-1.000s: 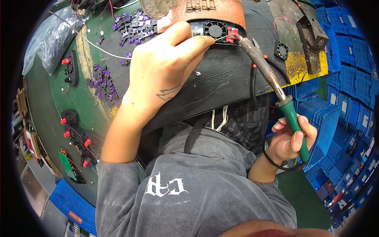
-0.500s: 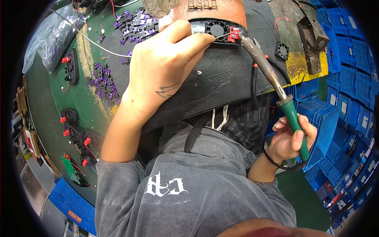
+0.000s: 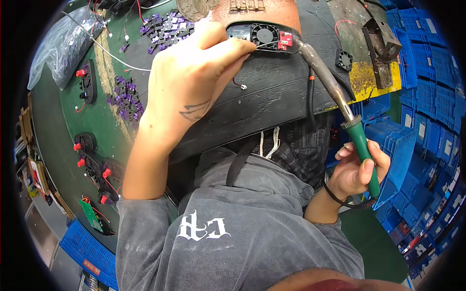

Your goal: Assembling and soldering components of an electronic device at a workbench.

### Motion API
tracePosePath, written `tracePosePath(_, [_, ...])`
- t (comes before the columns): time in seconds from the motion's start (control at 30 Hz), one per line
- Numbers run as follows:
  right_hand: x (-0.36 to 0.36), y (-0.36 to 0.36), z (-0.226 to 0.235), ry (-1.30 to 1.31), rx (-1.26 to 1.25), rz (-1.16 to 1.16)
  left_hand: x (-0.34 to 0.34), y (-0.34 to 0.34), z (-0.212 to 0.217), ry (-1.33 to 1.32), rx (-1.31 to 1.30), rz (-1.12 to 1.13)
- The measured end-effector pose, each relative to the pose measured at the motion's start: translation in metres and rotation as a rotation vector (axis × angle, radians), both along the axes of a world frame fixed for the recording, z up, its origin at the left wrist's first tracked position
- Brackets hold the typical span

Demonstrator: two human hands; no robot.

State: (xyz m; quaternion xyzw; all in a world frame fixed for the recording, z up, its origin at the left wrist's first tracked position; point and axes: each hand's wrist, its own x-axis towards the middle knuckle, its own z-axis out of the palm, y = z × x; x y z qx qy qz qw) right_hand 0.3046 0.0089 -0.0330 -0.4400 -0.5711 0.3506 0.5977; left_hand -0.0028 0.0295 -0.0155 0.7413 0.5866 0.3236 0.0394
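I see the left hand (image 3: 189,80) pinching a thin wire (image 3: 268,44) at the black fan housing (image 3: 240,31) on the table (image 3: 272,94); the right hand (image 3: 352,173) grips the soldering iron (image 3: 337,94), its tip beside the housing.

A plastic bag (image 3: 65,53) is at the left of the workbench (image 3: 60,116). Right of it lies a heap, perhaps of small switches (image 3: 166,31). A cooling fan (image 3: 265,35) sits in a case (image 3: 245,30), left of the soldering iron (image 3: 352,121). Another fan (image 3: 344,60) lies right of the iron's tip, left of a metal stand (image 3: 383,72). Plastic crates (image 3: 429,87) stand right of the bench.
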Motion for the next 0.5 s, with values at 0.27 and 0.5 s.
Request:
tracePosePath(0.27, [-0.0005, 0.0021, -0.0024, 0.003, -0.025, 0.051, 0.0000, -0.0016, 0.0000, 0.014, 0.003, 0.019])
tracePosePath(0.5, [0.0016, -0.0004, 0.0013, 0.007, 0.004, 0.009, 0.0008, -0.0018, -0.0049, 0.060, 0.007, 0.023])
